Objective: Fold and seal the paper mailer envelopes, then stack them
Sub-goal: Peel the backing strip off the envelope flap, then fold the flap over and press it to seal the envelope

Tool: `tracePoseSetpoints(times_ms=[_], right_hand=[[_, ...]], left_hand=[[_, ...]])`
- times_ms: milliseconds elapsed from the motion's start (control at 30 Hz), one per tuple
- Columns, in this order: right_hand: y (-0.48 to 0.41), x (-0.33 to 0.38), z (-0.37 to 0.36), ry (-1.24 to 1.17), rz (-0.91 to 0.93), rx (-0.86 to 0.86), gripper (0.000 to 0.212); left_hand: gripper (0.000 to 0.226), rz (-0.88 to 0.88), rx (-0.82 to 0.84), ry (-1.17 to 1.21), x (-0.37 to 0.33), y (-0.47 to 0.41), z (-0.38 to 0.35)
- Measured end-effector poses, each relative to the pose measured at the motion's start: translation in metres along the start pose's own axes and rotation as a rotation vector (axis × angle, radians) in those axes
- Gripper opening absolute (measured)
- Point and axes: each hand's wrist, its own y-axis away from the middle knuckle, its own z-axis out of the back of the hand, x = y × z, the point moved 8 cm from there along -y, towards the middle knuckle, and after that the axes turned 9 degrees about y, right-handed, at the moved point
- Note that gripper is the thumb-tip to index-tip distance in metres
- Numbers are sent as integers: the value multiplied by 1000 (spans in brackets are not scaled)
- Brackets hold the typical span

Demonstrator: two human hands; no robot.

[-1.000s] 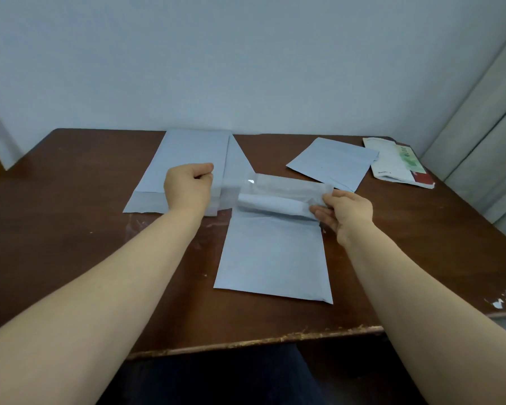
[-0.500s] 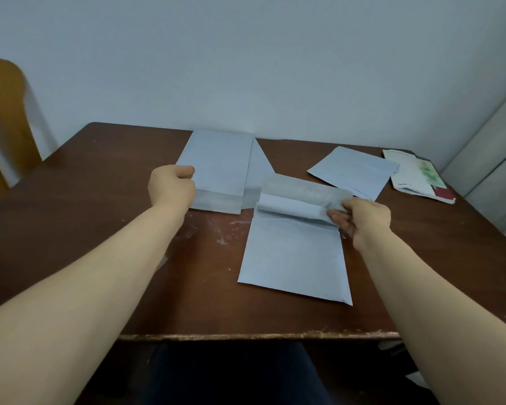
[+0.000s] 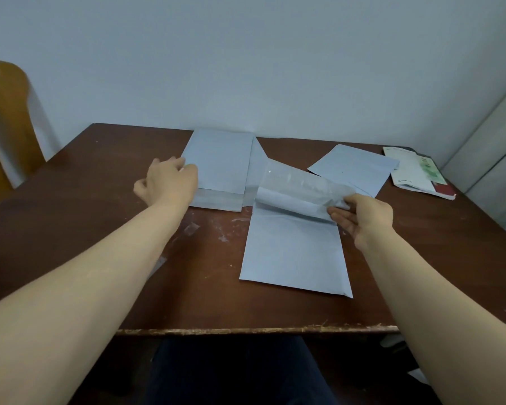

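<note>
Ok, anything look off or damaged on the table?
Only wear: the dark brown wooden table has pale scuffs near its middle and a chipped front edge. The grey-blue paper mailer that the right hand pinches lies slightly askew.

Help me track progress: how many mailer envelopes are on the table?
4: front envelope, flap pinched by the right hand; far-right envelope; top envelope overlapping a lower envelope by the left hand. More may hide beneath.

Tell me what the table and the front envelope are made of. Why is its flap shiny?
The table looks like dark varnished wood: brown, faintly glossy, worn pale at the front edge. The envelope looks like matte grey-blue paper, with a sharp crease. Its flap glints like a glossy plastic or adhesive strip; I cannot tell which.
</note>
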Motion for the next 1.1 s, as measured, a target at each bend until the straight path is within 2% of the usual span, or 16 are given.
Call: tracePoseSetpoints(times_ms=[67, 133, 167, 233, 300, 367, 400, 500, 533, 633, 667, 800, 933, 1033, 1100], right_hand=[[3, 0, 2, -18, 20, 25, 4], [6, -1, 5, -34, 40, 63, 5], [8, -2, 6, -41, 47, 82, 7], [12, -4, 9, -55, 61, 120, 13], [15, -6, 11, -66, 78, 151, 17], [17, -7, 13, -81, 92, 174, 15], [18, -7, 14, -92, 99, 186, 12], [18, -4, 14, -121, 120, 208, 8], [18, -2, 14, -131, 126, 214, 7], [15, 10, 13, -135, 176, 239, 5], [14, 16, 12, -120, 202, 243, 6], [3, 45, 7, -90, 282, 240, 6], [-16, 67, -3, -79, 298, 263, 5], [-36, 71, -10, -101, 241, 291, 7], [-49, 71, -14, -108, 208, 317, 12]], left_hand=[[36, -201, 37, -17, -18, 8, -10], [28, -232, 101, 126, -26, 20, -23], [26, -178, 150, 196, -27, 26, -32], [37, 69, 318, 268, -21, 38, -53], [54, 279, 502, 228, -10, 55, -70], [65, 347, 593, 161, -4, 67, -76], [61, 343, 587, 165, -4, 68, -77], [25, 308, 493, 285, -11, 62, -76], [20, 301, 478, 318, -13, 61, -76], [47, 139, 524, 294, -27, 56, -83], [49, 70, 547, 284, -34, 55, -86], [21, -53, 596, 376, -62, 43, -99], [12, -29, 570, 439, -73, 17, -114], [8, 42, 579, 513, -75, 2, -128], [14, 76, 590, 553, -76, -6, -138]])
